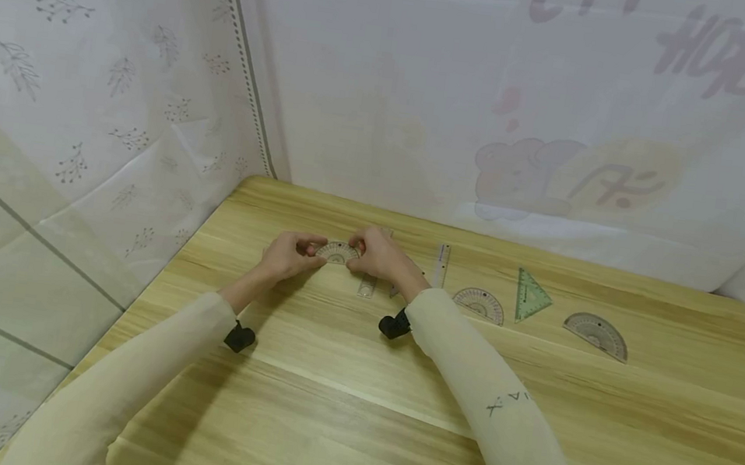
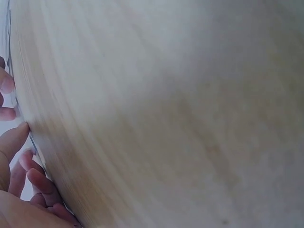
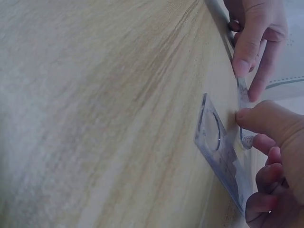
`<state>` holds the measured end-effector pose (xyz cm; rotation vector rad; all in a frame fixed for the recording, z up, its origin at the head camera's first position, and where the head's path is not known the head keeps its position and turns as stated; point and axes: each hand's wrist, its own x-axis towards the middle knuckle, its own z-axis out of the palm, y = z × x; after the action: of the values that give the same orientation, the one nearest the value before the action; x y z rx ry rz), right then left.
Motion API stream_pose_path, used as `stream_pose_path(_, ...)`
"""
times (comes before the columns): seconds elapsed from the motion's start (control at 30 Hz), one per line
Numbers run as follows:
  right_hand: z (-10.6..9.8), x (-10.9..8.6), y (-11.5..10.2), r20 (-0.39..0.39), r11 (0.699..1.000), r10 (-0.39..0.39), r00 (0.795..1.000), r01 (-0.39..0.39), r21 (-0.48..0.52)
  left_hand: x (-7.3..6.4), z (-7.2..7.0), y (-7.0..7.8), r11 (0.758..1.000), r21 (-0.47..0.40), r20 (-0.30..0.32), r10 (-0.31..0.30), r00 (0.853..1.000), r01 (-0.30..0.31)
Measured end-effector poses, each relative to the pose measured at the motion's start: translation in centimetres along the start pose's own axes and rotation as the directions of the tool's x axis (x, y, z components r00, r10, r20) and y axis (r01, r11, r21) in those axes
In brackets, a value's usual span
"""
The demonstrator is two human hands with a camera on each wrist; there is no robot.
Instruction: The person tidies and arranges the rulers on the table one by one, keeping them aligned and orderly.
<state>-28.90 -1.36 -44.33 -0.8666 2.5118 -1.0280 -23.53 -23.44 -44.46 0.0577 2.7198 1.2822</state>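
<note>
A small clear protractor [image 1: 338, 252] is held between both hands near the table's far left, its curved edge facing away. At its left end, my left hand [image 1: 286, 255] pinches it with thumb and fingers. My right hand [image 1: 381, 256] pinches the right end. The right wrist view shows the protractor [image 3: 242, 90] edge-on between the left hand [image 3: 261, 33] and the right hand [image 3: 285, 152]. Beneath the right hand lies a clear flat ruler [image 1: 367, 287] with a round hole, partly covered. In the left wrist view, fingers of the left hand [image 2: 19, 204] appear at the edge.
Right of the hands lie another clear ruler [image 1: 441, 265], a clear protractor [image 1: 479, 304], a green set square [image 1: 532, 296] and a greyish protractor [image 1: 596, 335]. The wooden table [image 1: 318, 430] meets patterned cloth [image 1: 389, 109] behind and at the left.
</note>
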Motion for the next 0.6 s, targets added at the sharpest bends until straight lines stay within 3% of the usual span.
stream_pose_path(0.4, -0.04, -0.25, -0.36, 0.015, 1.000, 0.003, 1.000, -0.003, -0.002, 0.01, -0.06, -0.51, 0.998, -0.053, 0.013, 0.031, 0.999, -0.030)
stream_pose_path(0.6, -0.10, -0.16, -0.41, 0.014, 1.000, -0.018, 1.000, 0.019, -0.022, -0.02, -0.19, -0.54, 0.998, -0.024, 0.017, 0.050, 0.999, -0.050)
